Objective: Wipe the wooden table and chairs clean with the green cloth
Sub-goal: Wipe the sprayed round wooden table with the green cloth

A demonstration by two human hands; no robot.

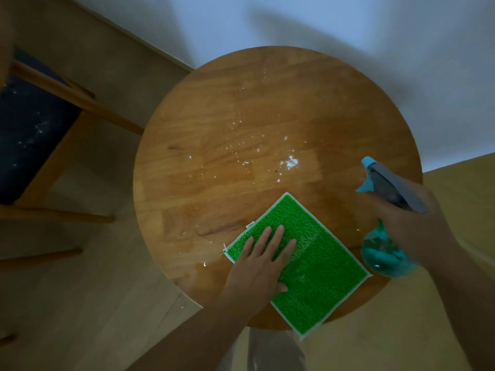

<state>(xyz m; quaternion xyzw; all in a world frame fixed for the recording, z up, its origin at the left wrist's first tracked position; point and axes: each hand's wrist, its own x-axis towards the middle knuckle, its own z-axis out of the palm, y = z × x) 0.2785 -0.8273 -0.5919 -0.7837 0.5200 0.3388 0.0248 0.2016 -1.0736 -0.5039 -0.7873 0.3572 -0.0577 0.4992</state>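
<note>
No writing we can read anywhere: there's a small white tag on the upper-left edge of the green cloth (308, 266), but it's too tiny to make out. The cloth itself is a bright green, nubbly square with a pale trim all round, lying flat and turned like a diamond at the lower centre of the frame, on the near part of the round wooden desk (214, 116), with its bottom corner poking out past the desk's rim. We see the left hand (258, 266) pressing down on the cloth's left part, fingers (277, 238) straight and spread, thumb out to the right, gripping nothing. Over at the right of the frame, the right hand (409, 223) is wrapped round the neck of a spray bottle (385, 253), teal and see-through below, grey head with a blue nozzle pointing up-left across the desk. White specks and crumbs (290, 162) are scattered over the middle of the desk, and a few wet glints sit just left of the cloth. At the left edge, a wooden chair (67, 97) with a dark seat carries pale specks too.
</note>
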